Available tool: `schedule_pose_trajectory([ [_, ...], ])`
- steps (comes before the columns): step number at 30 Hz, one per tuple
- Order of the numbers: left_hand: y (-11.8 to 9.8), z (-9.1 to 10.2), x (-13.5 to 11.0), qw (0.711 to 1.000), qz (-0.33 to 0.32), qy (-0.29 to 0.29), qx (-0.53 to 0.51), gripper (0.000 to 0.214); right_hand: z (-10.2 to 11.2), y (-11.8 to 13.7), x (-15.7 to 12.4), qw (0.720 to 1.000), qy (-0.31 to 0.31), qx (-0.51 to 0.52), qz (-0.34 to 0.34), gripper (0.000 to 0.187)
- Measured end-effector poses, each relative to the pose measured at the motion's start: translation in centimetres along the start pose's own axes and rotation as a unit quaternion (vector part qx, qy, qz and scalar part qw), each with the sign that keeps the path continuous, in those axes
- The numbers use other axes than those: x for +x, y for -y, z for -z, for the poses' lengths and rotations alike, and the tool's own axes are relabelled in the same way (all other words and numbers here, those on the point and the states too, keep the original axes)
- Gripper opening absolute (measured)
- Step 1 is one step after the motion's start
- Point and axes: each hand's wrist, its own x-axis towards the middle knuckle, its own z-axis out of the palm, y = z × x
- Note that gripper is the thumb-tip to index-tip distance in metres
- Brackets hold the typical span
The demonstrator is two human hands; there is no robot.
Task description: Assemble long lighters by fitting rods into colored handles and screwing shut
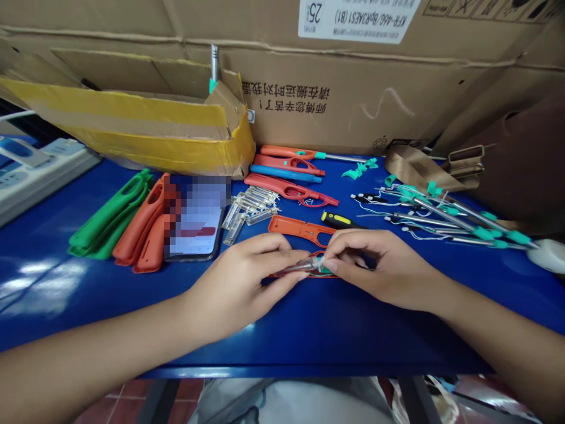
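My left hand (251, 274) pinches a transparent lighter fuel tank (296, 267) between thumb and fingers, holding it level. At the tank's right end, the thumb and fingertips of my right hand (379, 259) close around its small whitish tip. Below the tank lies an orange lighter shell half (326, 274) with a teal part in it, largely covered by my hands. Just behind sits another orange shell half (300, 228). A black and yellow screwdriver (338, 220) rests beyond my right hand, partly hidden by it.
Several transparent tanks (251, 206) are piled left of the red lighter shells (291, 189). A phone (196, 227), orange shells (148, 235) and green shells (108, 221) lie left. Metal lighter tubes with wires (441, 218) spread right. A yellow-taped cardboard box (176, 135) stands behind.
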Motion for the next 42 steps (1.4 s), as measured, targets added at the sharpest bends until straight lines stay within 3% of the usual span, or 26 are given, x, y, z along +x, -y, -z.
schedule_pose_trajectory([
  [9,0.30,0.12,0.26,1.000,-0.001,-0.019,0.017,0.016,-0.33,-0.15,0.21,0.998,-0.054,-0.021,0.031,0.011],
  [21,0.41,-0.25,0.15,1.000,0.006,-0.005,0.003,0.018,-0.72,-0.04,0.38,0.999,-0.040,-0.004,-0.010,0.017],
  [35,0.60,-0.03,0.14,1.000,0.008,-0.003,0.010,0.019,-0.15,-0.46,0.33,1.000,-0.025,0.004,0.014,0.019],
  [42,0.60,-0.37,0.19,1.000,-0.005,0.005,0.006,0.020,-0.30,-0.56,0.39,1.000,-0.014,0.013,-0.008,0.021],
])
